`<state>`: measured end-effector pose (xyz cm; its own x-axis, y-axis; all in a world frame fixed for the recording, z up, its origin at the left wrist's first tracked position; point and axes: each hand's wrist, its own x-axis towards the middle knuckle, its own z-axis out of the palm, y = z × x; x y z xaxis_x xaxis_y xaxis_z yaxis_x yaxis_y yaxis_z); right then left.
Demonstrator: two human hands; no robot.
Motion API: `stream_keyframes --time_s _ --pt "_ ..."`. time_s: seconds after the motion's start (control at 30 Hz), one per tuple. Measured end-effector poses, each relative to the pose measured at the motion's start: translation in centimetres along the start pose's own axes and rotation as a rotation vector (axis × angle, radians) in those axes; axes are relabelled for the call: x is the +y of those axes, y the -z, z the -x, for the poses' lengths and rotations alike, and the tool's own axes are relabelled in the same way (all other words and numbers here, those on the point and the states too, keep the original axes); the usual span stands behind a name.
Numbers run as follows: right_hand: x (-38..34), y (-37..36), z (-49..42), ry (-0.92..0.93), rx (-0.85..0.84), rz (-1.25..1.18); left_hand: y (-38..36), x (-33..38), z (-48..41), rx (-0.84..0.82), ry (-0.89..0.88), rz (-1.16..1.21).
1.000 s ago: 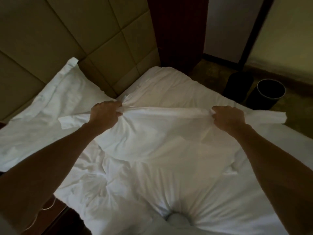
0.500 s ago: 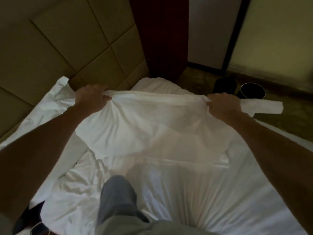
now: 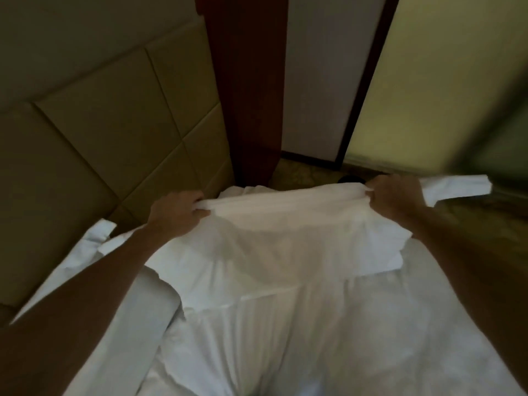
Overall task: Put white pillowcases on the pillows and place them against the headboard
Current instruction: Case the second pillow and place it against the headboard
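A pillow in a white pillowcase (image 3: 274, 247) hangs lifted above the bed, held by its top edge. My left hand (image 3: 175, 214) grips the bunched left end of that edge. The right end is gripped by my right hand (image 3: 395, 197), and a loose flap of the case sticks out past it to the right. The padded tan headboard (image 3: 108, 132) rises at the left. Another white pillow (image 3: 85, 252) lies flat at its foot, partly hidden by my left arm.
The white bed (image 3: 328, 338) fills the lower frame. A dark red wooden panel (image 3: 245, 90) stands beside the headboard. Patterned carpet (image 3: 303, 174) and a frosted glass partition (image 3: 428, 81) lie beyond. A dark bin top (image 3: 350, 179) peeks over the pillow.
Both hands have raised the pillow off the bed and stretched its top edge. The view has tilted up toward the headboard and wall. My leg has gone from view.
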<state>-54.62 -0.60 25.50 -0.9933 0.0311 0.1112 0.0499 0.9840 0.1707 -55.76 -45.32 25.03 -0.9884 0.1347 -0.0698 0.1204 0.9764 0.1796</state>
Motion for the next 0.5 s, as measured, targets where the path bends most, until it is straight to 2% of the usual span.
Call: stream_keyframes --time_s 0.23,0.4,0.5 --pt "-7.4 3.8 -5.5 0.061 0.119 -0.002 2.5 -7.4 -1.8 0.063 0.085 0.086" --pt "-10.2 3.9 -10.7 0.125 0.182 -0.024 2.2 -8.4 -2.2 0.176 0.157 0.085" --pt "-11.7 3.8 -14.9 0.204 0.187 -0.025 1.6 -8.3 -2.0 0.208 0.266 0.082"
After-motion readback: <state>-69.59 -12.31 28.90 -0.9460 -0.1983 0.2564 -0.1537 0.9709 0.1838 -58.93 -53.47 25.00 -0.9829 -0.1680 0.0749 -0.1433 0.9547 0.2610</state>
